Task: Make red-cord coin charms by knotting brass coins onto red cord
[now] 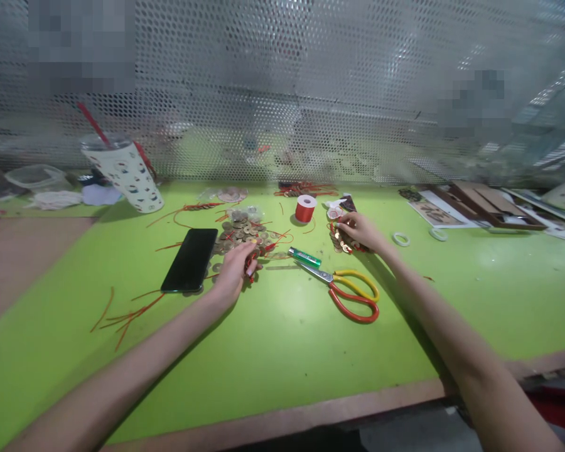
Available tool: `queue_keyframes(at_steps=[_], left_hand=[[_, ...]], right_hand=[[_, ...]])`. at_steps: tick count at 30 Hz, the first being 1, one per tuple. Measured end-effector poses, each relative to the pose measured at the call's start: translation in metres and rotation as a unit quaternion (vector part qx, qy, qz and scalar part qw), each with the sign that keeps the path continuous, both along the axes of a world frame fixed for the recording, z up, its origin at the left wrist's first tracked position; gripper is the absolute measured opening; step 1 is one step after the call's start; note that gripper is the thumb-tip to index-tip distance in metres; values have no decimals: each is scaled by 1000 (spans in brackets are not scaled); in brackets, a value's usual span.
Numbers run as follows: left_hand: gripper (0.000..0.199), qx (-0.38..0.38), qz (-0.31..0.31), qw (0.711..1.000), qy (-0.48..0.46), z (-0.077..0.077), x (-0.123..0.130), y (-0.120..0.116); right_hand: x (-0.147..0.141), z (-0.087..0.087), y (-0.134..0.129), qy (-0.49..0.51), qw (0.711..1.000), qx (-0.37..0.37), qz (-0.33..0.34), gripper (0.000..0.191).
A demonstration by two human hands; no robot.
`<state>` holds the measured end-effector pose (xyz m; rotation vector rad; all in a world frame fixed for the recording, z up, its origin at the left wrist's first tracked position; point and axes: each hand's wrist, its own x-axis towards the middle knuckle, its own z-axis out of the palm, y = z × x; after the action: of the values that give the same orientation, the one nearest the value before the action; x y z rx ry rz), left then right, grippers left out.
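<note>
My left hand (pixel 235 269) is curled closed around red cord (pixel 251 277), bits of which show at the fingertips. It rests at the near edge of a heap of round coins (pixel 238 233), several with square holes. At a smaller pile of brass coins with red cord (pixel 343 243), my right hand (pixel 360 231) reaches down with its fingers drawn together; what they pinch is hidden. Between the hands lie a green lighter (pixel 305 257) and scissors (pixel 355 295) with yellow and red handles. Behind them stands a spool of red cord (pixel 304 209).
A black phone (pixel 191 260) lies left of the coin heap, with loose red cords (pixel 132 317) below it. A patterned cup (pixel 125 172) with a straw leans at the back left. White rings (pixel 401 239) and brown trays (pixel 494 204) are on the right. A perforated metal screen (pixel 282 94) closes the back.
</note>
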<state>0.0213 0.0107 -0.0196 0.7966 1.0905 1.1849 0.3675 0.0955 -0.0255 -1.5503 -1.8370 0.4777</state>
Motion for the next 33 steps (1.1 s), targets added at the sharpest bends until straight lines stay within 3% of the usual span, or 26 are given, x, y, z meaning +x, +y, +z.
queue_keyframes(at_steps=[5, 7, 9, 11, 14, 18, 23, 28, 33], left_hand=[[19, -14, -4, 1000, -26, 4, 2, 1], [23, -29, -21, 999, -35, 6, 4, -2], [29, -31, -49, 998, -39, 8, 5, -5], [34, -16, -81, 996, -33, 9, 7, -9], [40, 28, -112, 993, 2, 8, 8, -13], [47, 77, -134, 987, 49, 6, 10, -15], [55, 121, -182, 974, 68, 3, 12, -21], [47, 66, -203, 975, 57, -3, 8, -16], [33, 2, -246, 969, -25, -7, 2, -6]], right_hand=[[-33, 6, -24, 2, 997, 47, -57, 24], [-61, 7, -40, 13, 999, 24, -19, 27], [-93, 7, -59, 37, 997, -35, 56, 43], [-122, 6, -74, 141, 966, -154, 155, 50], [-148, 3, -86, 260, 934, -194, 151, 49], [-153, -1, -84, 353, 898, -234, 120, 41], [-154, -5, -83, 392, 895, -200, 70, 32], [-156, -7, -86, 409, 898, -147, 65, 28], [-151, -7, -82, 442, 878, -175, 50, 30]])
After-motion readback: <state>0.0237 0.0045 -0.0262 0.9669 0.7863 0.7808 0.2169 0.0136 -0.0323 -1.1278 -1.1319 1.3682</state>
